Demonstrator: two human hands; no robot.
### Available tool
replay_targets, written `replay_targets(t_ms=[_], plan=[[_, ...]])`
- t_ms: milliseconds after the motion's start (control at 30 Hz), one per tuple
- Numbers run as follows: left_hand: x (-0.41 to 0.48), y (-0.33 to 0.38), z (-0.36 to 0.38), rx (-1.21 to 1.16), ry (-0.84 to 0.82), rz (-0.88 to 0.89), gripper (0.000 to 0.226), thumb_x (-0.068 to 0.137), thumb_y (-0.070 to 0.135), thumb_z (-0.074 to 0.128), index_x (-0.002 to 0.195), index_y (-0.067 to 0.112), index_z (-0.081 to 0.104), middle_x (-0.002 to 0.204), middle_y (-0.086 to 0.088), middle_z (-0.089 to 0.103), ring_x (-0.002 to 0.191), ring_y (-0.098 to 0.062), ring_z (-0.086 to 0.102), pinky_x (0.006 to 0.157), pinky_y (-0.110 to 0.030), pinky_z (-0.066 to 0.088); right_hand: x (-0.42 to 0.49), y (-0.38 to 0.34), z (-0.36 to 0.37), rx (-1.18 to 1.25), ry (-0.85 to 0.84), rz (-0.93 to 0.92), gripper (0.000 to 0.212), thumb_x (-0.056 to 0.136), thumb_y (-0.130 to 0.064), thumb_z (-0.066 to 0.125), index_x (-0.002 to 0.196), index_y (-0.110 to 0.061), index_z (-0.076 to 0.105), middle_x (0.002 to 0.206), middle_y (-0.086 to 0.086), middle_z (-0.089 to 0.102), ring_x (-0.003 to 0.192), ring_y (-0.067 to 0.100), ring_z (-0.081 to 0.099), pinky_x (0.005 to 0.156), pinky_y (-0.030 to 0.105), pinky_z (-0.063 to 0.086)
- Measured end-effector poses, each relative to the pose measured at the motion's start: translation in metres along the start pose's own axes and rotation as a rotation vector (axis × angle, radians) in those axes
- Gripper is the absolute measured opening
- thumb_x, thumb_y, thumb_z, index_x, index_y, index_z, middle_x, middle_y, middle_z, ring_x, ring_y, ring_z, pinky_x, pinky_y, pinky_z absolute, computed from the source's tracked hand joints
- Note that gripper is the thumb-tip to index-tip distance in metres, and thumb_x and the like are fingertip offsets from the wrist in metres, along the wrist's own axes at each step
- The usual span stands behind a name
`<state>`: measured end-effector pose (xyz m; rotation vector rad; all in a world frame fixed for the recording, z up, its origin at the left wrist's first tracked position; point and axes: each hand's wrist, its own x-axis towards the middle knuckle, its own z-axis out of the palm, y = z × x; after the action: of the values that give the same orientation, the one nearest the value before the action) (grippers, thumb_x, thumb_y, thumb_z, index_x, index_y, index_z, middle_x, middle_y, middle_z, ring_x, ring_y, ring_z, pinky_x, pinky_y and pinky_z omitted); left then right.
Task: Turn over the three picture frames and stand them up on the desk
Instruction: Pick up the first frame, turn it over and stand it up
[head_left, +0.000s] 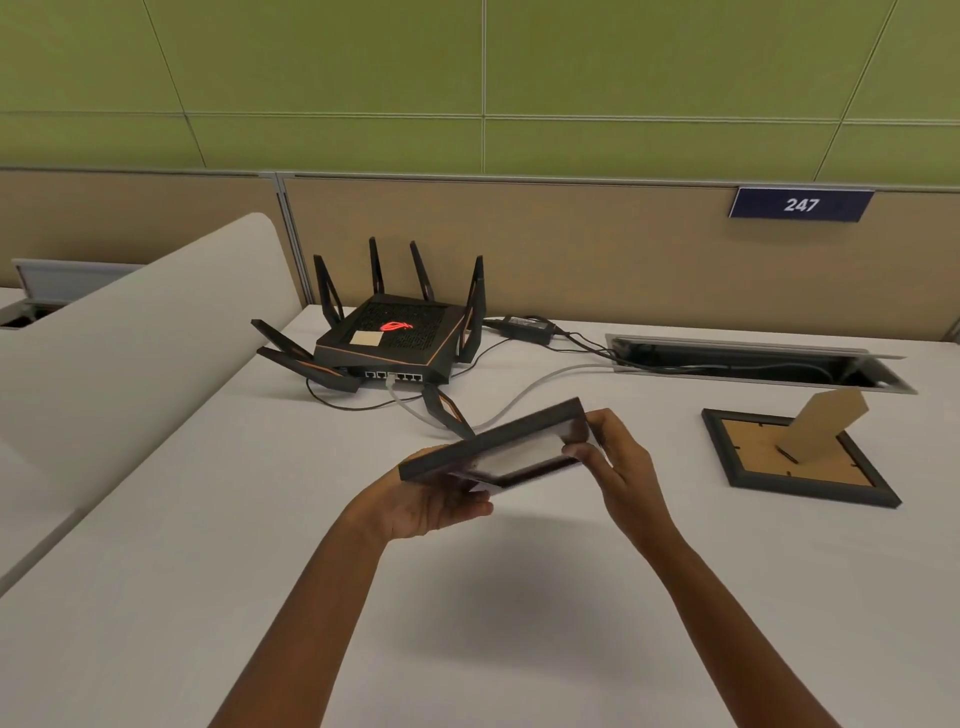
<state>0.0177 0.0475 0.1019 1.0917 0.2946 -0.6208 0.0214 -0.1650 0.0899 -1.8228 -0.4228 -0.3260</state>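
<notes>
A dark picture frame is held in the air above the middle of the white desk, tilted, with its glass side partly showing. My left hand grips it from below at its near left corner. My right hand grips its right edge. A second dark frame lies face down at the right, its brown backing up and its cardboard easel leg sticking upward. No third frame is in view.
A black router with several antennas sits at the back of the desk, with cables and a power brick running to an open cable trough. A beige divider panel stands at the left. A partition with a "247" sign closes the back.
</notes>
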Motion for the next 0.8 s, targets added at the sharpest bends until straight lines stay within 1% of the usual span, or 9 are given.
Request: replay_targets(t_ms=[67,133,200,267,333,400,567,700,800], plan=[[0.004,-0.002,-0.001,0.090,-0.030,-0.005,0.035,0.095,0.024,0.040,0.091,-0.003,0.062,0.066,-0.017,0.072,0.057,-0.025,0.071,0.051,-0.029,0.061,-0.001,0.000,-0.003,0.031,0.020,-0.011,0.012,0.080,-0.024,0.046,0.083,-0.036,0.047,0.085,-0.015,0.059,0.083,-0.011,0.059,0.064,0.003,0.045],[0.012,-0.006,-0.001,0.244,-0.001,-0.011,0.042,0.094,0.035,0.038,0.094,0.001,0.063,0.075,-0.015,0.072,0.067,-0.025,0.071,0.062,-0.031,0.062,-0.003,0.004,-0.005,0.059,0.043,0.004,0.010,0.081,-0.024,0.046,0.084,-0.033,0.048,0.084,-0.015,0.060,0.081,-0.011,0.061,0.060,0.005,0.048],[0.021,-0.010,-0.001,0.392,0.067,-0.036,0.050,0.093,0.045,0.033,0.092,0.005,0.063,0.085,-0.012,0.068,0.081,-0.024,0.064,0.076,-0.035,0.055,-0.006,0.010,-0.007,0.091,0.084,0.038,0.007,0.084,-0.021,0.049,0.086,-0.028,0.048,0.085,-0.013,0.061,0.080,-0.010,0.063,0.058,0.007,0.050],[0.028,-0.015,0.000,0.488,0.156,-0.057,0.055,0.092,0.052,0.030,0.083,0.010,0.063,0.089,-0.008,0.064,0.092,-0.023,0.056,0.085,-0.037,0.045,-0.009,0.018,-0.008,0.098,0.136,0.076,0.015,0.089,-0.015,0.051,0.084,-0.029,0.048,0.085,-0.012,0.062,0.078,-0.009,0.064,0.057,0.008,0.051],[0.035,-0.020,0.003,0.457,0.187,-0.053,0.059,0.091,0.056,0.027,0.078,0.011,0.063,0.086,-0.006,0.064,0.089,-0.021,0.057,0.087,-0.037,0.043,-0.011,0.023,-0.009,0.104,0.164,0.117,0.017,0.089,-0.014,0.049,0.083,-0.030,0.048,0.085,-0.012,0.062,0.076,-0.009,0.064,0.056,0.008,0.051],[0.041,-0.025,0.005,0.389,0.181,-0.035,0.066,0.091,0.059,0.023,0.080,0.008,0.065,0.085,-0.007,0.066,0.087,-0.021,0.060,0.088,-0.037,0.044,-0.012,0.027,-0.009,0.126,0.183,0.155,0.014,0.089,-0.015,0.048,0.083,-0.028,0.048,0.085,-0.012,0.062,0.075,-0.010,0.064,0.055,0.007,0.051],[0.056,-0.037,0.011,0.272,0.227,0.062,0.063,0.093,0.054,0.020,0.084,0.008,0.063,0.108,-0.016,0.063,0.104,-0.028,0.057,0.099,-0.041,0.041,-0.012,0.033,-0.013,0.185,0.239,0.264,0.013,0.090,-0.022,0.048,0.080,-0.030,0.049,0.086,-0.011,0.062,0.077,0.005,0.064,0.058,0.011,0.054],[0.065,-0.047,0.017,0.171,0.245,0.169,0.055,0.095,0.047,0.022,0.115,0.010,0.057,0.128,-0.015,0.057,0.118,-0.029,0.053,0.104,-0.041,0.038,-0.012,0.039,-0.016,0.234,0.263,0.362,0.004,0.090,-0.025,0.047,0.088,-0.025,0.051,0.091,-0.005,0.063,0.082,0.013,0.064,0.066,0.020,0.054],[0.071,-0.053,0.022,0.140,0.240,0.233,0.049,0.096,0.046,0.023,0.121,0.017,0.052,0.134,-0.011,0.054,0.122,-0.027,0.050,0.108,-0.043,0.036,-0.012,0.043,-0.016,0.234,0.260,0.403,0.009,0.090,-0.025,0.047,0.094,-0.018,0.050,0.097,0.002,0.063,0.087,0.020,0.063,0.072,0.028,0.053]])
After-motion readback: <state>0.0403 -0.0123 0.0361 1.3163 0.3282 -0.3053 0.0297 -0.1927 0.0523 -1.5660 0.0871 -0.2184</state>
